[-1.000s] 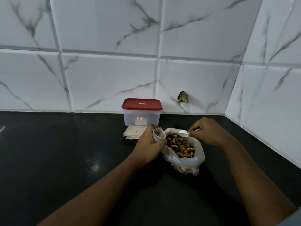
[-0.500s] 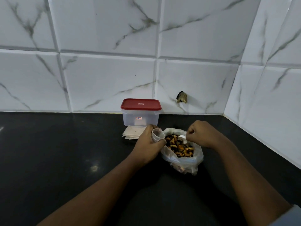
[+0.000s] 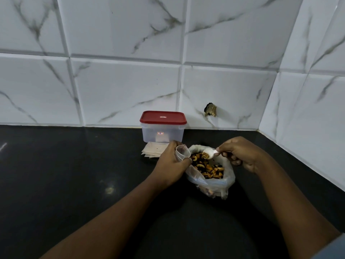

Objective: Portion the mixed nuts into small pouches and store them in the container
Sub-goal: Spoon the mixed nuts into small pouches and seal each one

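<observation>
**Spoon over the nuts, pouch held open**

My left hand [image 3: 173, 161] is curled around a small clear pouch [image 3: 182, 153], fingers and thumb gripping it so that its mouth gapes toward the right. It sits at the left rim of the plastic bag [image 3: 212, 184], touching it. The bag stands open on the black counter [image 3: 74, 184], and the mixed nuts [image 3: 207, 168] fill it, cashews plain among darker pieces.

My right hand [image 3: 240, 154] pinches the handle of a little white spoon [image 3: 208, 153] between thumb and fingertips, the other fingers tucked under. The bowl of the spoon hangs just above the nuts, near the pouch's mouth, with a few pieces in it; how many I cannot tell.

Behind my left hand lies a flat stack of pale pouches [image 3: 152, 151], partly hidden by my knuckles. Just behind the stack stands the clear container [image 3: 162, 135], its red lid [image 3: 163, 117] on, close against the white marbled tile wall [image 3: 130, 81]. To the right of the lid, a dark broken hole [image 3: 211, 110] shows in one tile.
</observation>
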A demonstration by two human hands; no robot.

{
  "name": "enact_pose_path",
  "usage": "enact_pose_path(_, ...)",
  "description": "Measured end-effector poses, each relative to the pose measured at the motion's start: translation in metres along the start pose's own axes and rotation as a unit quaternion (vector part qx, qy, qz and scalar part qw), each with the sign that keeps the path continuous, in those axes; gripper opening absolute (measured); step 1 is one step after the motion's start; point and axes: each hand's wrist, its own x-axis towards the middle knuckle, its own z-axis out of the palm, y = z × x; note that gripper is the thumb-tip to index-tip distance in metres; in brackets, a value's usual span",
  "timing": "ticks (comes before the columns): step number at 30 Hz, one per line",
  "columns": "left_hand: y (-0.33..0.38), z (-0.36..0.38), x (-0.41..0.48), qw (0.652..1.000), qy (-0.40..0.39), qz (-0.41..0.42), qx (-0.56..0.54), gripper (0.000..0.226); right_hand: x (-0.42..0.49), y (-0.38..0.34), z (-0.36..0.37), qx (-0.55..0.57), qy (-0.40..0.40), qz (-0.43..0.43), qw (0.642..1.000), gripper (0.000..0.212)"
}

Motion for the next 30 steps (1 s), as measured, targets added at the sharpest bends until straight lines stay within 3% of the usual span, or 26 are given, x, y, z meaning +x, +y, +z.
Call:
enact_pose_path(7, -0.003, 0.001, 0.001, 1.000, -0.003, -0.003, 0.002, 0.037, -0.003, -0.010, 0.010, 0.139, -0.072, -0.042, 0.987, 0.018)
enact_pose_path(10, -0.005, 0.001, 0.002, 1.000, 0.002, 0.003, 0.001, 0.036, -0.006, -0.015, 0.021, 0.147, -0.090, -0.071, 0.982, 0.013)
enact_pose_path(16, -0.006, 0.003, 0.002, 1.000, 0.009, 0.012, 0.002, 0.032, -0.019, -0.024, 0.035, -0.050, -0.115, -0.149, 0.981, 0.018)
enact_pose_path(21, -0.006, 0.001, 0.002, 1.000, 0.003, 0.004, -0.002, 0.033, -0.019, -0.027, 0.021, -0.044, -0.021, -0.192, 0.980, 0.016)
enact_pose_path(25, -0.004, 0.001, 0.002, 1.000, 0.000, -0.003, 0.004, 0.035, -0.011, -0.019, 0.008, -0.193, 0.072, -0.185, 0.961, 0.013)
enact_pose_path(30, -0.003, 0.001, 0.002, 1.000, 0.005, -0.002, 0.003, 0.033, -0.004, -0.009, 0.018, -0.336, 0.041, -0.137, 0.931, 0.017)
